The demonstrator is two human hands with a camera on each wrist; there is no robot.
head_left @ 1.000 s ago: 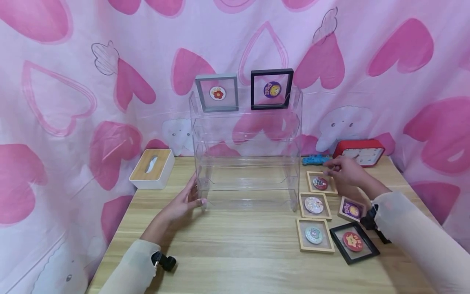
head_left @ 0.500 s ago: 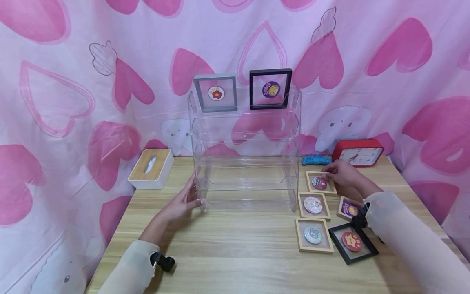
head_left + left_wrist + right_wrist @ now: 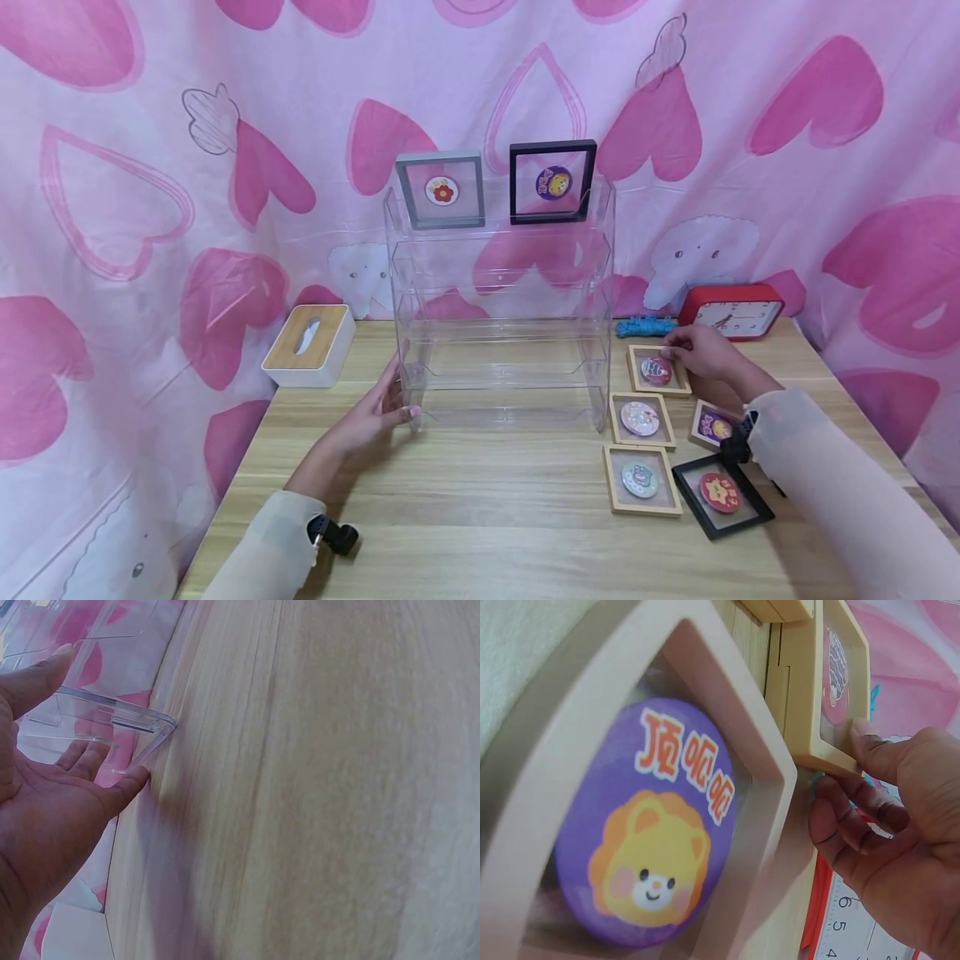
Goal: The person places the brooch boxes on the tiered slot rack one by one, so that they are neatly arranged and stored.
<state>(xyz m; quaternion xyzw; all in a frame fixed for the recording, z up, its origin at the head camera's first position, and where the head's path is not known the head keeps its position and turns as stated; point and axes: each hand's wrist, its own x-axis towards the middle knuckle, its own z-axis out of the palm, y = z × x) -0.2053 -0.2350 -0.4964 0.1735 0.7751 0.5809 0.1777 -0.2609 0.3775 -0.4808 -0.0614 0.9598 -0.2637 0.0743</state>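
Note:
In the head view a clear acrylic tiered rack (image 3: 502,387) stands mid-table. My left hand (image 3: 367,425) holds its lower left side; the left wrist view shows the thumb and fingers around the rack's corner (image 3: 161,727). At the right, my right hand (image 3: 703,352) pinches the far right corner of a light wooden frame (image 3: 637,379) with a red badge (image 3: 656,370). In the right wrist view the thumb lies on top of that frame's edge (image 3: 832,754) and the fingers are beneath it. A grey frame (image 3: 448,223) and a black frame (image 3: 551,218) stand on the rack's top tier.
Two wooden frames (image 3: 617,429) (image 3: 630,507), a small frame with a purple lion badge (image 3: 711,427) and a tilted black frame (image 3: 697,512) lie at the right. Behind are a blue bundle (image 3: 645,326) and a red clock (image 3: 731,292). A tissue box (image 3: 322,367) stands left.
My right hand has come down from beside the clock to the wooden frame and taken its corner. The frame has shifted slightly right and back. My left hand stays on the rack.

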